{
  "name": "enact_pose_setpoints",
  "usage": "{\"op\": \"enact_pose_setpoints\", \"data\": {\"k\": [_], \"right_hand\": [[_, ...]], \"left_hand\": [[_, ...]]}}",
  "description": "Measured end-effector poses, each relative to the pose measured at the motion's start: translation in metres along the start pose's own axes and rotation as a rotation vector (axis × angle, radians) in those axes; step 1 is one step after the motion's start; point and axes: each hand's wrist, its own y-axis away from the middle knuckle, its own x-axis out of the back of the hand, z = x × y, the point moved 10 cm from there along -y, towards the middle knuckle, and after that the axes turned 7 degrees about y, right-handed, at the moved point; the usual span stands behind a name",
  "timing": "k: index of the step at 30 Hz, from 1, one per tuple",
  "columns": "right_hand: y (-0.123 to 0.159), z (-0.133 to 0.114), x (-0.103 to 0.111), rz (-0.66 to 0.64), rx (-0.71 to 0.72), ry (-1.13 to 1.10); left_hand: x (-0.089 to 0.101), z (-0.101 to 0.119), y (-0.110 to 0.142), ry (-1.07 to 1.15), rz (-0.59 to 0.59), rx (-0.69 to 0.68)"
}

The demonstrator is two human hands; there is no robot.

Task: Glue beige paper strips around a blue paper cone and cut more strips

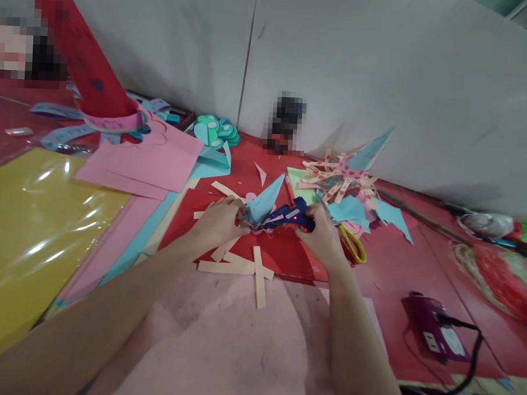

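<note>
My right hand (321,229) is wrapped round a dark blue glue gun (286,215) with a small red light on its side. The gun's nozzle points left, against the base of a light blue paper cone (267,199). My left hand (223,219) has its fingers closed at the left side of that base, holding the cone. Pink paper shows around the cone's foot. Cream paper strips (238,268) lie in front of the left hand on a red sheet (296,257). Just right of my right hand are scissors with yellow handles (353,245).
A finished-looking cone with patterned strips (365,158) stands back right. Pink sheets (156,158) and a yellow wrapped sheet (48,229) lie left, near a red tube (97,68). A purple power box (435,327) with a black cable sits front right. A grey wall (361,62) rises behind.
</note>
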Motion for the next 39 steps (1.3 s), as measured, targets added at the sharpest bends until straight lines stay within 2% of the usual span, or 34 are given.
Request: {"op": "enact_pose_setpoints", "data": {"k": [23,27,34,39], "right_hand": [[-0.001,-0.003,0.008,0.02,0.028,0.049],[-0.001,0.015,0.007,0.036,-0.098,0.065],[0.005,0.073,0.007,0.082,-0.449,-0.059],[0.013,0.087,0.029,0.211,-0.595,0.075]], "left_hand": [[-0.001,-0.004,0.0,0.032,0.029,0.01],[0.0,-0.004,0.0,0.038,0.03,0.011],[0.0,-0.003,0.001,0.014,0.036,0.013],[0.002,-0.003,0.002,0.028,0.035,0.022]]}}
